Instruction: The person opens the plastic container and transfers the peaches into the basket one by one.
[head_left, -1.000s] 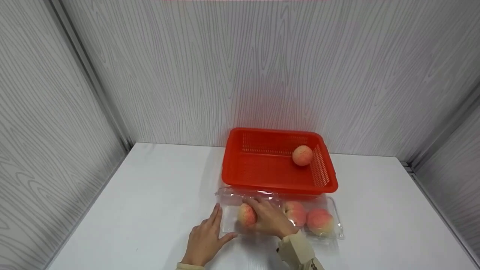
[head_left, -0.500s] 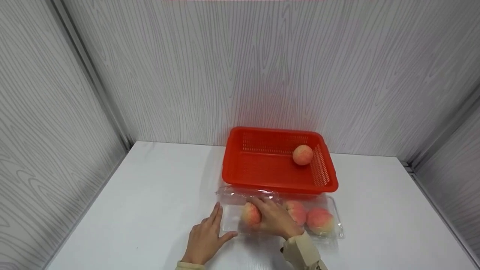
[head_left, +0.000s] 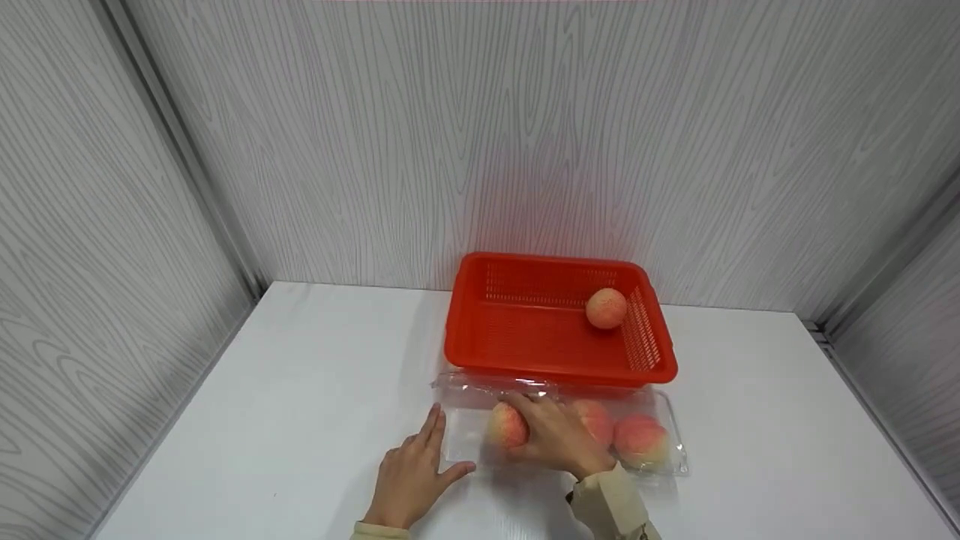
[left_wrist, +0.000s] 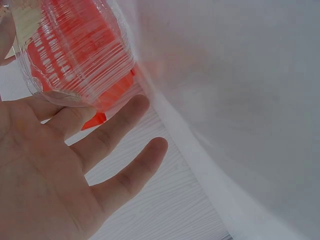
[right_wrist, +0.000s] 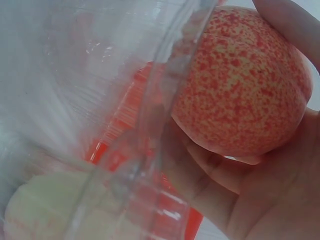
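My right hand [head_left: 559, 439] grips a pink and yellow peach [head_left: 508, 427], its fingers curled round the fruit. In the right wrist view the speckled peach [right_wrist: 245, 82] sits against the palm, beside the edge of a clear plastic box [right_wrist: 167, 85]. Two more peaches lie in the right part of this box; the rightmost peach [head_left: 641, 441] shows whole, while the middle peach [head_left: 594, 422] is partly behind my right hand. My left hand [head_left: 409, 480] spreads its fingers at the box's left end. In the left wrist view the fingers [left_wrist: 122, 122] stay straight, the nearest ones touching the plastic.
A red plastic basket [head_left: 517, 337] stands just behind the box, close to the back wall. One peach [head_left: 606, 309] lies in its right side. White table surface [head_left: 322, 390] extends on both sides. Grey patterned panels [head_left: 525, 150] enclose the table at back and sides.
The right hand and the peach in it have shifted slightly to the right within the box. My left hand, the basket and the other peaches have stayed in place.
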